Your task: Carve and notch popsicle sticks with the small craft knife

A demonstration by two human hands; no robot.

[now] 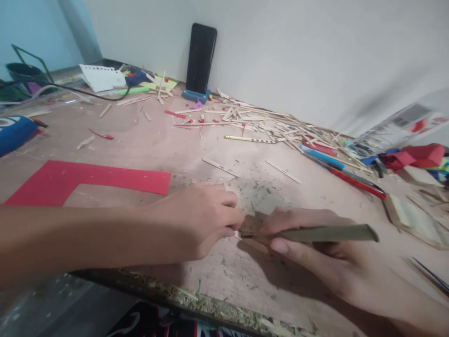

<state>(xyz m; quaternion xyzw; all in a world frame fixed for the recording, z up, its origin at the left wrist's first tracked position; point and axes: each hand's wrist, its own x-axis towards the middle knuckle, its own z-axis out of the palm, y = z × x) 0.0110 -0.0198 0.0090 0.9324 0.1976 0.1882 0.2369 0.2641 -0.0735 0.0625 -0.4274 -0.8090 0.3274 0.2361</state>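
The worn pinkish wooden desk (147, 145) carries an L-shaped sheet of red card (87, 180) at the left and a scatter of pale wooden craft sticks (266, 124) toward the wall, where a black phone (200, 58) stands upright. Near the front edge, the right hand (315, 243) is closed around a flat olive-green blade-like tool (326, 232). The left hand (199, 217) pinches a small brownish wooden piece (250, 225) against the desk, touching the tool's tip.
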